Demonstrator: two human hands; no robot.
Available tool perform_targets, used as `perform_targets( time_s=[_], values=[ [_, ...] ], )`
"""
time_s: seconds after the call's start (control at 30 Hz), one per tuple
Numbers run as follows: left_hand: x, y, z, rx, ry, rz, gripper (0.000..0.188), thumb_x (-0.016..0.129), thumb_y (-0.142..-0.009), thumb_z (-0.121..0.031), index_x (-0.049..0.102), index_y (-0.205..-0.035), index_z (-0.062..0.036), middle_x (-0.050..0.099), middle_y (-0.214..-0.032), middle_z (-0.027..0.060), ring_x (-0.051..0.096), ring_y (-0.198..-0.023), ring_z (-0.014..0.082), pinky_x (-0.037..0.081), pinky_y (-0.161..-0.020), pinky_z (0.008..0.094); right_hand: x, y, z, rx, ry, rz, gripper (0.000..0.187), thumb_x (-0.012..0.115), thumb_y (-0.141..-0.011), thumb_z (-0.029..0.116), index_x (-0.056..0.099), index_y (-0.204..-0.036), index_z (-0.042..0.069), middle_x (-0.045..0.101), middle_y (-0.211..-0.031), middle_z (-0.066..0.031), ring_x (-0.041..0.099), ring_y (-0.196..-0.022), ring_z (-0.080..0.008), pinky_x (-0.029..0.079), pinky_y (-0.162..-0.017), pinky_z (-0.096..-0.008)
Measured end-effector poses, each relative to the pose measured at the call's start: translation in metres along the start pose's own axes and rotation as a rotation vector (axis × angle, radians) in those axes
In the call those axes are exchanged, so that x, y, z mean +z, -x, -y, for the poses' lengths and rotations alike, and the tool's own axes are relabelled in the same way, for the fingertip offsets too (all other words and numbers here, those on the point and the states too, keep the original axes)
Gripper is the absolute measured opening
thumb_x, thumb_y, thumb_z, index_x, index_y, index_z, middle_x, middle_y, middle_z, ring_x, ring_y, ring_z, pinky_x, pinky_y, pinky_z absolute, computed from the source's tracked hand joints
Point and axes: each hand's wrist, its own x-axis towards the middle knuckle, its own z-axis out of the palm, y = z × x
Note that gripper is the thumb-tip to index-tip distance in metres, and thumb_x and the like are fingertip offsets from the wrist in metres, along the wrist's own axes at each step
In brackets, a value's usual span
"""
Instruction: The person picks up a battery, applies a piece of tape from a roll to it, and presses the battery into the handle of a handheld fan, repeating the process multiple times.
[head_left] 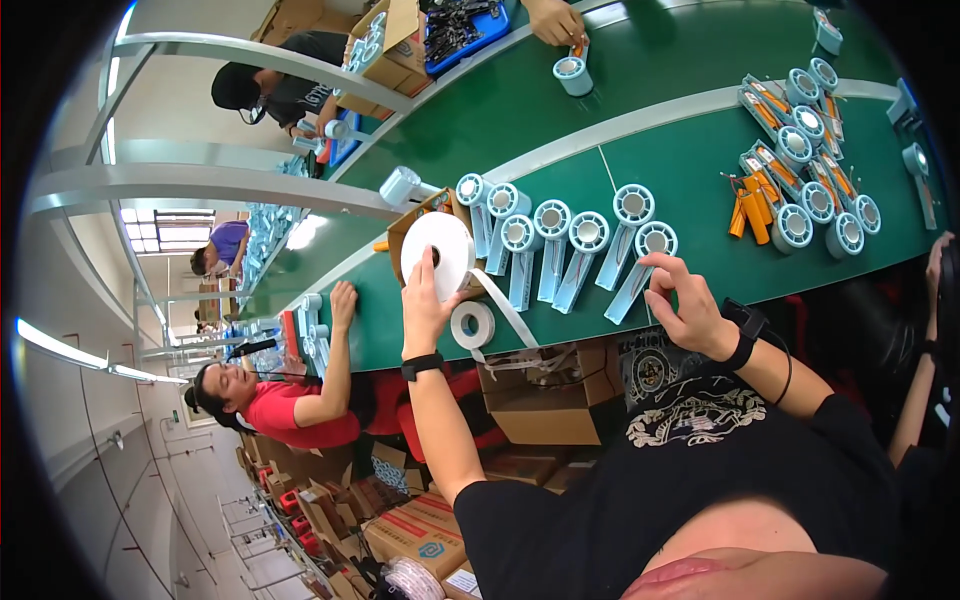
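Observation:
My left hand (428,308) grips a large white tape roll (455,255), with fingers over its face near the core and the thumb at its edge. A loose white strip (508,312) runs down beside it to the table's front edge. Below it lies a smaller white tape roll (483,318). My right hand (685,308) is curled with its index finger and thumb apart, and nothing shows between them. Its fingertips are close to the round head of a light-blue handheld fan casing (655,238); whether they touch it is unclear. Several similar fan casings (552,220) stand in a row to the left.
Fan casings with orange batteries (795,150) are clustered at the right on the green table (690,180). A cardboard box (408,225) stands behind the large roll; another open box (545,405) is below the table edge. Co-workers sit left, and another person's hand (553,20) works across.

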Motion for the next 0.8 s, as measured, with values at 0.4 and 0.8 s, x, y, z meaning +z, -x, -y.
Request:
perform_targets(
  time_s=[0.4, 0.8],
  values=[
    [-0.059, 0.054, -0.174, 0.372, -0.049, -0.375, 0.089, 0.084, -0.068, -0.021, 0.039, -0.142, -0.0014, 0.054, -0.134, 0.0182, 0.054, -0.115, 0.0378, 0.039, -0.095, 0.0443, 0.029, -0.021, 0.040, 0.459, -0.663, 0.519, 0.018, 0.073, -0.087, 0.012, 0.068, -0.101, 0.002, 0.068, -0.101, -0.0062, 0.064, -0.066, -0.0099, 0.049, -0.055, -0.0266],
    [-0.044, 0.050, -0.161, 0.189, 0.320, -0.398, 0.103, 0.085, -0.060, -0.019, 0.032, -0.146, -0.0018, 0.054, -0.127, 0.0172, 0.057, -0.106, 0.0299, 0.044, -0.083, 0.0368, -0.080, -0.009, 0.002, 0.139, 0.950, -0.233, 0.039, 0.069, -0.077, 0.005, 0.062, -0.116, 0.008, 0.060, -0.103, -0.0121, 0.066, -0.082, -0.0305, 0.056, -0.073, -0.0376]
  ],
)
